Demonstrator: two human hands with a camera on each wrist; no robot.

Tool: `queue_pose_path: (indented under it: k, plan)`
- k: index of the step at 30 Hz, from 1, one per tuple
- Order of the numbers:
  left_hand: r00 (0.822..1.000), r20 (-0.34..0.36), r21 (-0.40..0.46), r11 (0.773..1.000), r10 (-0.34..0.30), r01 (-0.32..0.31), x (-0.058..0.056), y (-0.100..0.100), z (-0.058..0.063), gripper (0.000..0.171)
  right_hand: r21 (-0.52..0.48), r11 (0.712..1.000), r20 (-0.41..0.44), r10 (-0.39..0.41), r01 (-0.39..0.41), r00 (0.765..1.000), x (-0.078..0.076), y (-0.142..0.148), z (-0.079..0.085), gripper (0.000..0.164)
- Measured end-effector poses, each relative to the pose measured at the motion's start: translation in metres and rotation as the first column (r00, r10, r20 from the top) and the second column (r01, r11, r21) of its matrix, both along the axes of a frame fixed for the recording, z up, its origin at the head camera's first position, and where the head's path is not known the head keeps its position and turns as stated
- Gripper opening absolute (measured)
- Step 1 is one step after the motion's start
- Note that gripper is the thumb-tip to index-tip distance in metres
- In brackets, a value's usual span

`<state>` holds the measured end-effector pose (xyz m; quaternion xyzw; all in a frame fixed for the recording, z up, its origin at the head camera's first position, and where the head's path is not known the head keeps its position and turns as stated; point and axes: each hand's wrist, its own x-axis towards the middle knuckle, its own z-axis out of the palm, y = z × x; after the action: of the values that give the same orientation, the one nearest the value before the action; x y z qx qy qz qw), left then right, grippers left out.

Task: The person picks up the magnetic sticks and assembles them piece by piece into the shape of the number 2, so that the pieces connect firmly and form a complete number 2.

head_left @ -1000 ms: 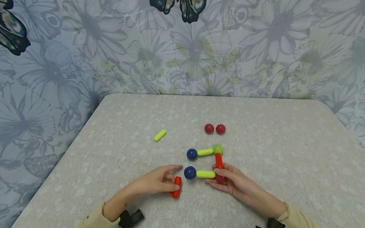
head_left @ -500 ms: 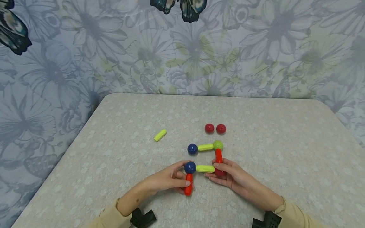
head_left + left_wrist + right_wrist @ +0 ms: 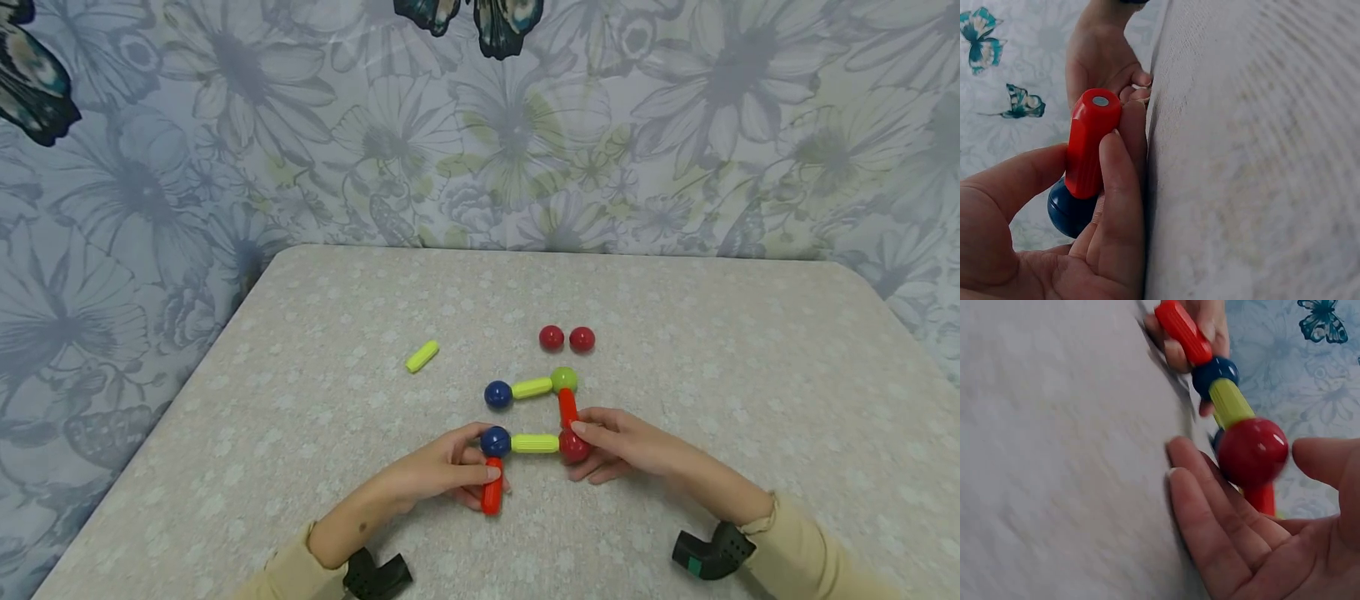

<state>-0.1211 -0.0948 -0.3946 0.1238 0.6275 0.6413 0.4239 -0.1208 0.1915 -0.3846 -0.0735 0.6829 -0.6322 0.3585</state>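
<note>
My left hand [image 3: 442, 471] pinches a red magnetic rod [image 3: 1088, 147] between thumb and fingers. Silver metal shows in the rod's end in the left wrist view. The rod's far end meets a blue ball [image 3: 496, 442], which a finger touches from behind. From that ball a yellow-green rod [image 3: 534, 443] runs to a red ball [image 3: 1252, 452]. Another red rod [image 3: 567, 408] links it to a green ball [image 3: 565, 380], then a yellow-green rod [image 3: 532, 388] and a second blue ball [image 3: 498, 395]. Around the red ball my right hand [image 3: 626, 446] has straight fingers, its thumb slightly apart.
A loose yellow-green rod [image 3: 422, 357] lies at the left. Behind the linked pieces, two loose red balls [image 3: 567, 338] sit side by side. The table [image 3: 315, 333] ends at a wall with printed flowers [image 3: 517, 142].
My left hand brought its red rod rightward until it met the near blue ball. The linked pieces shifted slightly away from me. My right hand loosened and drew a little to the right.
</note>
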Motion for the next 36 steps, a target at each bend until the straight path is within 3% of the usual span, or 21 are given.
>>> queue_pose_path:
  k: [6, 9, 11, 13, 15, 16, 19, 23, 29, 36]
  plan:
    - [1.0, 0.022, -0.02, 1.0, 0.02, -0.02, -0.003, 0.0, -0.001, 0.06, 0.123, 0.991, -0.143, 0.072, -0.055, 0.987, -0.013, 0.01, 0.005, 0.049]
    - [1.0, 0.019, -0.022, 0.999, 0.023, -0.023, -0.005, 0.0, -0.001, 0.058, 0.216, 0.976, -0.281, 0.087, -0.025, 0.956, -0.021, 0.014, 0.009, 0.038]
    - [1.0, 0.013, -0.023, 0.999, 0.025, -0.024, -0.005, 0.0, 0.0, 0.058, 0.268, 0.959, -0.421, 0.025, 0.097, 0.907, -0.028, 0.016, 0.011, 0.031]
    - [1.0, 0.008, -0.029, 0.999, 0.026, -0.026, -0.004, 0.0, 0.001, 0.058, 0.288, 0.923, -0.551, -0.058, 0.255, 0.833, -0.037, 0.016, 0.012, 0.028]
    - [1.0, 0.007, -0.032, 0.999, 0.028, -0.028, -0.004, -0.001, 0.002, 0.058, 0.289, 0.877, -0.622, -0.133, 0.384, 0.772, -0.047, 0.015, 0.011, 0.031]
    - [1.0, 0.006, -0.03, 0.999, 0.027, -0.027, -0.004, -0.001, 0.002, 0.058, 0.29, 0.86, -0.637, -0.154, 0.42, 0.755, -0.052, 0.014, 0.01, 0.034]
    - [1.0, 0.009, -0.013, 1.0, 0.021, -0.021, -0.003, -0.001, 0.002, 0.058, 0.315, 0.842, -0.632, -0.157, 0.437, 0.759, -0.066, 0.011, 0.005, 0.043]
    - [1.0, 0.01, 0.016, 1.0, 0.013, -0.013, -0.003, -0.002, 0.001, 0.056, 0.326, 0.845, -0.626, -0.143, 0.424, 0.767, -0.08, 0.007, -0.002, 0.048]
    - [1.0, 0.017, 0.019, 1.0, 0.019, -0.019, -0.004, -0.001, 0.0, 0.057, 0.365, 0.815, -0.666, -0.109, 0.451, 0.738, -0.097, 0.005, -0.01, 0.04]
    - [0.999, 0.038, -0.024, 0.999, 0.038, -0.037, -0.006, 0.001, 0.002, 0.06, 0.312, 0.827, -0.634, -0.186, 0.468, 0.75, -0.089, 0.007, -0.004, 0.038]
